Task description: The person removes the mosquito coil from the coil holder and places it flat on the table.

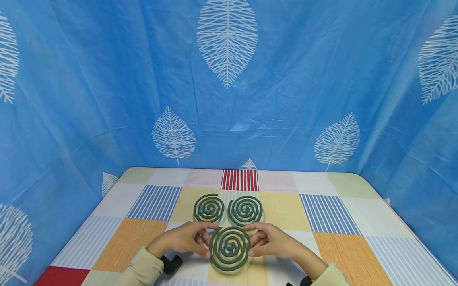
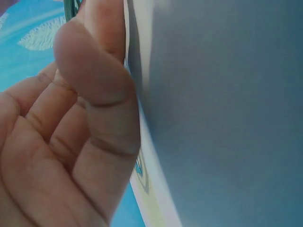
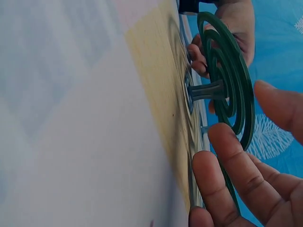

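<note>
A stand (image 3: pixel 204 91) holds the front coil (image 1: pixel 230 249) raised; beside it, left hand (image 1: pixel 187 238) and right hand (image 1: pixel 270 240), half spread, grip nothing.

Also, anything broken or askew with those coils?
Nothing stands out: the front coil sits on a small stand between the left hand and right hand, and the back left coil and back right coil look whole.

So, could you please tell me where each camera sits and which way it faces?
Head: worn on the head, facing forward and down at the front green coil; left hand, right hand and sleeves show.
Left wrist: worn there, looking past thumb and fingers toward blue backdrop.
Right wrist: worn there, looking past fingertips at that coil; the left hand shows beyond.
Head and right wrist share that coil.
</note>
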Available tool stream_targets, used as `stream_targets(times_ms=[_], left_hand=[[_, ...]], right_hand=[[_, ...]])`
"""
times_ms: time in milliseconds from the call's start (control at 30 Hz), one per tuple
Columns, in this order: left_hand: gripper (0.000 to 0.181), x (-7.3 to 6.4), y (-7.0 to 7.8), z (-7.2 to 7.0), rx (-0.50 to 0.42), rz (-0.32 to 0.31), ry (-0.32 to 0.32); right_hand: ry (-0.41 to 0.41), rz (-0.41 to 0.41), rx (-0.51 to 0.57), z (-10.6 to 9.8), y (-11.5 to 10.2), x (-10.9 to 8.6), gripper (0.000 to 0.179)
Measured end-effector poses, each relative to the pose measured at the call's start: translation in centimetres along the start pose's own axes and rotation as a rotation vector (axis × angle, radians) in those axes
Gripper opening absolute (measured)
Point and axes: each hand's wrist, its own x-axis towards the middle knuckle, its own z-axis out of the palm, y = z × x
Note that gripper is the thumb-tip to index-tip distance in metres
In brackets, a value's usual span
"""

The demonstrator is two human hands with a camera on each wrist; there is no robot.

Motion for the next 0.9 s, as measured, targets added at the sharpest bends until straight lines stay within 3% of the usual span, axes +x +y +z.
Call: stream_targets(times_ms=[900], left_hand=[[0.077, -0.04, 0.8, -0.14, 0.04, 0.042, 0.027]], right_hand=[[0.032, -0.006, -0.026, 0.39, -0.43, -0.05, 0.065]])
